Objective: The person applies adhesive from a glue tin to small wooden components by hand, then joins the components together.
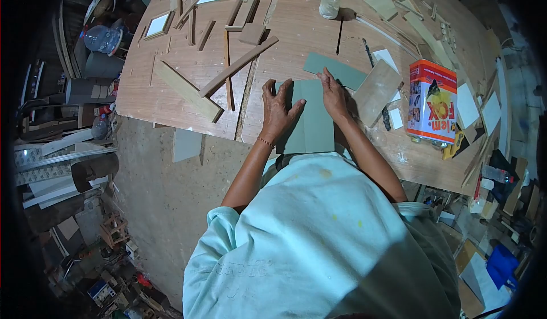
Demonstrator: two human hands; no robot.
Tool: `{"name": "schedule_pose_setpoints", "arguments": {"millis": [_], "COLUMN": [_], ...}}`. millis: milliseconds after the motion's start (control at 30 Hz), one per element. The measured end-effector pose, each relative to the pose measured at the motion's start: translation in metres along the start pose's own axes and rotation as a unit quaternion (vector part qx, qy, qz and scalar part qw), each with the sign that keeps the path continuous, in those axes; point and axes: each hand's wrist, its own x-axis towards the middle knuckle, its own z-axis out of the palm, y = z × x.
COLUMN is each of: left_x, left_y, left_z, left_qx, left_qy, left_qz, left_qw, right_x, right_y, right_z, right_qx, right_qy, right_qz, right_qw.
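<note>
A green board (pixel 316 117) with a lengthwise line down it lies at the table's front edge, against my shirt. My left hand (pixel 280 111) is at its left side, fingers bent over the edge and thumb on the face. Along the right edge, my right hand (pixel 335 95) is closed against the board near its far corner; some fingertips are hidden. Just beyond, a second green piece (pixel 342 71) lies flat, partly under a grey-brown rectangular board (pixel 377 93). To the right stands a red-and-white tin (pixel 432 99) with a yellow picture.
Wooden strips (pixel 239 67) and small frames lie on the table's left half. A clear jar (pixel 330 4) and a thin dark brush-like tool (pixel 339 37) are at the back. Offcuts (pixel 421 31) crowd the right side. Clutter (pixel 68 176) fills the floor at left.
</note>
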Motion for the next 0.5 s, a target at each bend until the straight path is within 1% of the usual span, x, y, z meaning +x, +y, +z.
{"name": "schedule_pose_setpoints", "arguments": {"millis": [133, 233, 300, 433, 500], "left_x": [0.000, -0.001, -0.001, -0.001, -0.002], "left_y": [0.000, -0.002, -0.004, -0.004, -0.002], "left_z": [0.001, 0.001, 0.003, 0.004, 0.003], "left_qx": [-0.003, -0.015, 0.004, 0.008, 0.084], "left_qy": [-0.004, 0.004, 0.018, 0.013, -0.029], "left_qz": [-0.006, -0.003, 0.014, 0.009, -0.031], "left_qw": [1.000, 1.000, 1.000, 1.000, 0.996], "right_x": [0.000, -0.002, -0.003, -0.004, -0.005], "right_y": [0.002, -0.005, -0.009, -0.016, -0.020], "right_z": [0.000, -0.002, -0.005, -0.007, -0.008], "right_qx": [-0.024, -0.056, -0.116, -0.118, -0.137], "right_qy": [0.004, -0.001, -0.009, -0.010, -0.018], "right_qz": [-0.011, 0.004, 0.012, 0.018, 0.021], "right_qw": [1.000, 0.998, 0.993, 0.993, 0.990]}}
